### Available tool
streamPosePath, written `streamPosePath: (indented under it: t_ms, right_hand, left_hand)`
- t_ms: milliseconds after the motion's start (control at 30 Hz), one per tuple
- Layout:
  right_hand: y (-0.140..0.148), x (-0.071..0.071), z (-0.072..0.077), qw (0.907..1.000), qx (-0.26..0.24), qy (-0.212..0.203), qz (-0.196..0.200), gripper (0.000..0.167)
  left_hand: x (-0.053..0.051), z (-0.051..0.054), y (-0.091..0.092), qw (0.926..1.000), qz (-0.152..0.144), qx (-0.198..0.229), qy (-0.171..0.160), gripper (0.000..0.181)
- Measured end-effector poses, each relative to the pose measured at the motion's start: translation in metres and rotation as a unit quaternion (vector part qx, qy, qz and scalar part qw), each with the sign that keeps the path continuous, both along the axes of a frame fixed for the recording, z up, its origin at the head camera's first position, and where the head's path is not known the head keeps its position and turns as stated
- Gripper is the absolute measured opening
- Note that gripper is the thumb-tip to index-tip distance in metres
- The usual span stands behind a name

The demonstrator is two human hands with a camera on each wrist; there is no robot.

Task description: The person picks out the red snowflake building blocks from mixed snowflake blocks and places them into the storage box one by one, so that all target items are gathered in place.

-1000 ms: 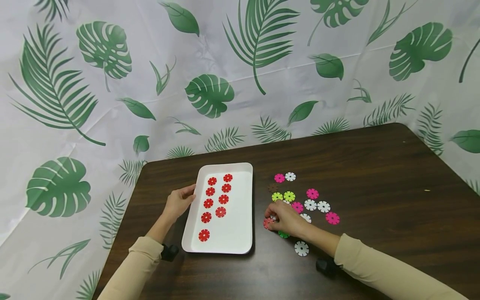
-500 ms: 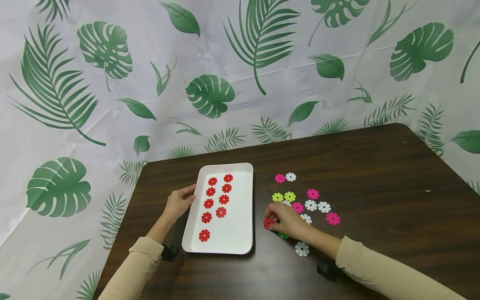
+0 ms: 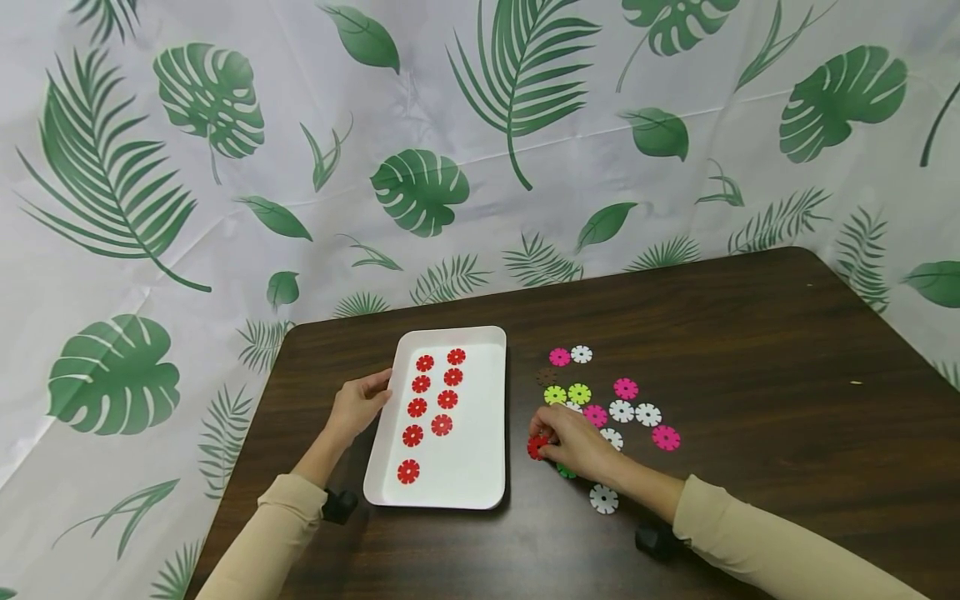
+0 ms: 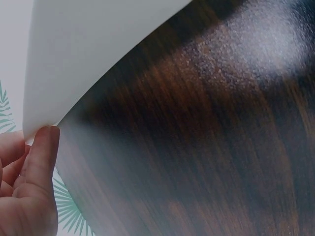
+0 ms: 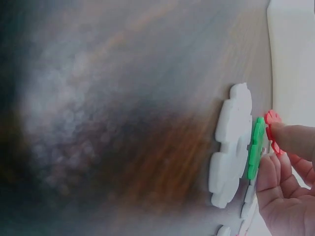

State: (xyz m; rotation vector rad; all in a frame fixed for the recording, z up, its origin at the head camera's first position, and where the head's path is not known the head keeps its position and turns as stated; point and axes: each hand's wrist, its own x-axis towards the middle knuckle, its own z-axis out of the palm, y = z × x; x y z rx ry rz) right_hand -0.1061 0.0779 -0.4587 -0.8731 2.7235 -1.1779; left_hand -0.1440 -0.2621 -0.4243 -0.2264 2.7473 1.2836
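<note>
My right hand (image 3: 573, 437) pinches a red notched plastic disc (image 3: 536, 447) between thumb and fingertips, just right of the white tray (image 3: 487, 475). The right wrist view shows this red disc (image 5: 273, 118) tilted at the fingertips, beside a green disc (image 5: 256, 147) and a large white disc (image 5: 234, 147). My left hand (image 3: 358, 406) holds the tray's left rim; its thumb and fingers (image 4: 44, 135) meet the edge in the left wrist view. Inside the tray, several red discs (image 3: 417, 407) lie in two columns, the left one reaching nearer to me.
Right of the tray lie several loose discs: pink (image 3: 626, 388), white (image 3: 622, 411), yellow-green (image 3: 579, 394) and a dark brown one (image 3: 547, 377). Another white disc (image 3: 603, 498) sits under the right wrist. Behind the dark wooden table (image 3: 750, 350) hangs a leaf-print cloth (image 3: 540, 208).
The red disc in my right hand has turned slightly and looks a deeper red. Both hands stay almost in place, and the tray with its discs has not moved.
</note>
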Motion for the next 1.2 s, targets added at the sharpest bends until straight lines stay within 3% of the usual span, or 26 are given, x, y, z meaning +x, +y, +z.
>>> streamPosePath:
  t_ms: [267,500,667,933,1200]
  right_hand:
    - [0.001,-0.002,0.0,0.9997,-0.021,-0.012,-0.001,0.021]
    - [0.005,-0.008,0.0,0.9923,-0.083,-0.092,-0.001,0.015]
    - [0.007,-0.013,0.006,0.9754,-0.128,-0.178,-0.018,0.011]
    - [0.004,-0.014,0.017,0.9313,-0.21,-0.295,-0.037,0.019]
    - [0.001,-0.017,0.02,0.9201,-0.227,-0.317,-0.038,0.021]
  left_hand:
    - [0.001,0.001,0.0,1.0,0.0,0.002,-0.001,0.041]
    - [0.0,0.0,0.0,1.0,-0.005,0.001,0.0,0.041]
    - [-0.001,-0.001,0.0,1.0,-0.004,0.003,0.001,0.041]
    - [-0.002,-0.002,-0.001,1.0,-0.003,0.004,0.004,0.041]
    - [-0.001,-0.002,-0.001,1.0,-0.002,0.003,0.002,0.041]
